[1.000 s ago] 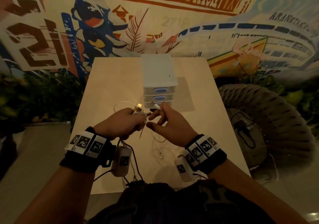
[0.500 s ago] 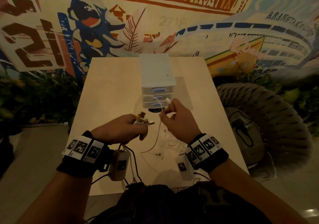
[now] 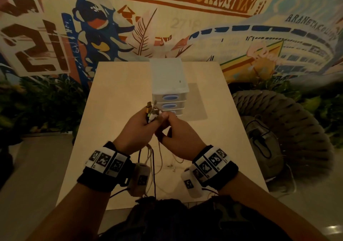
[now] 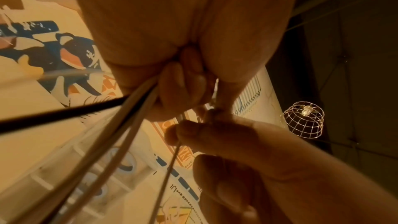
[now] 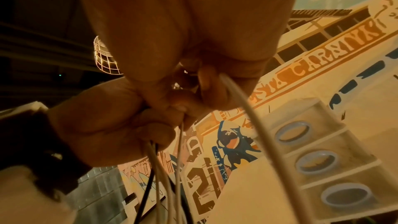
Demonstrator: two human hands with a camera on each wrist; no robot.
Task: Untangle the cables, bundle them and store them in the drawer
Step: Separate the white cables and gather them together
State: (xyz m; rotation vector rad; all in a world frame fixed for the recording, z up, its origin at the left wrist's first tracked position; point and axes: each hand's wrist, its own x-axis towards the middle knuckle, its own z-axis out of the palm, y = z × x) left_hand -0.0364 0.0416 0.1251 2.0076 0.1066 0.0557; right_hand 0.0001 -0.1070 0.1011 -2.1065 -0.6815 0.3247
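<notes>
Both hands meet above the table, in front of a small white drawer unit with three shut drawers and blue oval handles. My left hand grips a bunch of cable ends; gold and white plugs stick up out of the fist. White and black cables hang down from it toward the table. My right hand touches the left one and pinches a thin white cable between curled fingers, its plug end pressed against the bunch. Loose loops of cable lie on the table under the wrists.
The pale wooden table stands against a painted mural wall. To its right sits a round woven seat with a bag on it. Plants line the floor to the left. A wire-cage lamp hangs overhead.
My right hand, which had pulled a white cable end away to the right, has come back to the left hand. The left hand has risen and now holds the plugs higher, nearer the drawers.
</notes>
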